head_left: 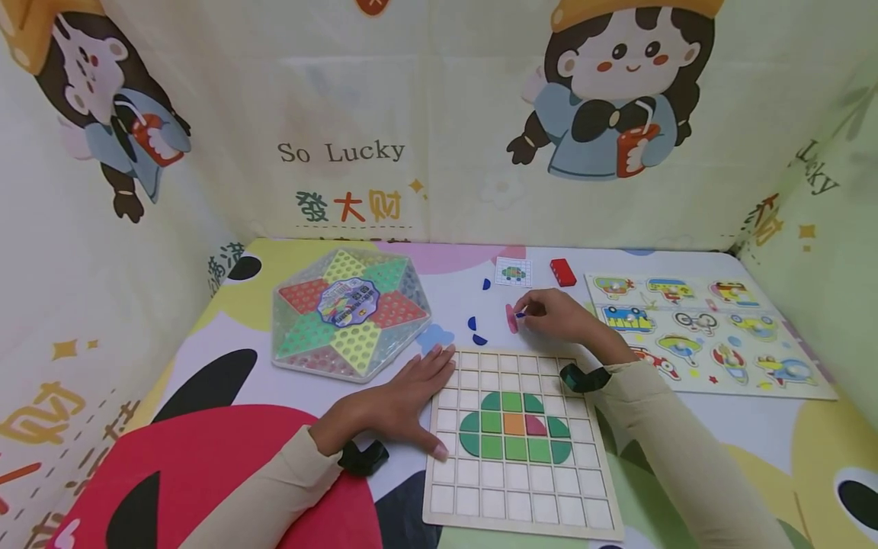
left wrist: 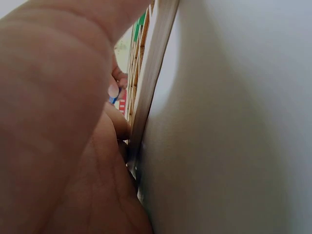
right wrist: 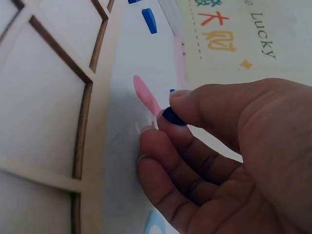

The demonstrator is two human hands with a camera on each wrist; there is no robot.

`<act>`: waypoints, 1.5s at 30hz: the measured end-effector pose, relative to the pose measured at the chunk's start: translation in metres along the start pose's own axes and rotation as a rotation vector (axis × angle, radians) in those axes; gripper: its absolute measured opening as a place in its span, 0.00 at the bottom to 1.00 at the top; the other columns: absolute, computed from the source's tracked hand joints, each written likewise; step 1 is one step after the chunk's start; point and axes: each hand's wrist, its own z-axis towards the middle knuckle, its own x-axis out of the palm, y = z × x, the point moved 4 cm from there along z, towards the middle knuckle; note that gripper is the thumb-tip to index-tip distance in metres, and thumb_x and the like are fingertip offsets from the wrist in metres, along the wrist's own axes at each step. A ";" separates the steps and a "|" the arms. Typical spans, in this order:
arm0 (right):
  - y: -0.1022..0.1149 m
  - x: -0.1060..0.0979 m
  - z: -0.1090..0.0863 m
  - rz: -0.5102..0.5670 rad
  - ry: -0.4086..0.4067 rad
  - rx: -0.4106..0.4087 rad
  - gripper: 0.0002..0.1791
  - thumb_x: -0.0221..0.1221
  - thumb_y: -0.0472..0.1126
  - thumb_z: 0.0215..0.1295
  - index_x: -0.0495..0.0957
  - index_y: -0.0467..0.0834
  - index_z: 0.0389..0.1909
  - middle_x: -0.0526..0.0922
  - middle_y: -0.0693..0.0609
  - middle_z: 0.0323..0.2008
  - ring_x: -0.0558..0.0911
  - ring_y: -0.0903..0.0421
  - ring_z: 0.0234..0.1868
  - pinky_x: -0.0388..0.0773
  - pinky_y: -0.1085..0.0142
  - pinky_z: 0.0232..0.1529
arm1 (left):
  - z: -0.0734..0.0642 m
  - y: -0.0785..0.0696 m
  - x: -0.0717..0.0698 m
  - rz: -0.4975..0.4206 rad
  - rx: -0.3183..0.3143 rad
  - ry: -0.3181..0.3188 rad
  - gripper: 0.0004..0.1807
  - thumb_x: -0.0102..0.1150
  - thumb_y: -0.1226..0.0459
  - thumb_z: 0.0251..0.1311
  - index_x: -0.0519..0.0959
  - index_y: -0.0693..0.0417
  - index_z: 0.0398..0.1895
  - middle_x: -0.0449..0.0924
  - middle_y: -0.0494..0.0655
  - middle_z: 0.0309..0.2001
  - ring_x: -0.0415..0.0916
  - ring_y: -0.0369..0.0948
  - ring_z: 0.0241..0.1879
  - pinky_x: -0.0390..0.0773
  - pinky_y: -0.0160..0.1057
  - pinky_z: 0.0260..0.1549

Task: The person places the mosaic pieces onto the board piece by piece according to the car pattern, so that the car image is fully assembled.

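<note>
My right hand [head_left: 554,316] pinches a small blue piece [right wrist: 173,117] between thumb and index finger, just beyond the far edge of the wooden grid board [head_left: 524,526]. My left hand [head_left: 401,400] lies spread at the board's left edge, its fingers straight. On the grid, green pieces [head_left: 511,448], an orange square [head_left: 513,424] and a magenta quarter-round piece [head_left: 536,425] form a rounded figure. Three loose blue pieces, one being a half-round piece [head_left: 480,340], lie on the table beyond the board. In the left wrist view, my thumb and palm [left wrist: 92,180] hide much of the board.
A small picture card [head_left: 513,271] and a red block [head_left: 563,272] lie at the back. The hexagonal Chinese checkers set [head_left: 351,313] is left of the board; a vehicle puzzle board [head_left: 713,332] is on the right. A printed curtain [head_left: 453,114] stands behind the table.
</note>
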 end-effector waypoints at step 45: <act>0.014 0.002 -0.035 0.065 -0.131 -0.090 0.10 0.64 0.30 0.61 0.84 0.39 0.44 0.85 0.48 0.40 0.81 0.50 0.41 0.80 0.59 0.45 | -0.001 -0.001 -0.002 -0.008 -0.008 -0.001 0.67 0.69 0.36 0.43 0.41 0.54 0.78 0.27 0.43 0.78 0.20 0.41 0.74 0.29 0.48 0.70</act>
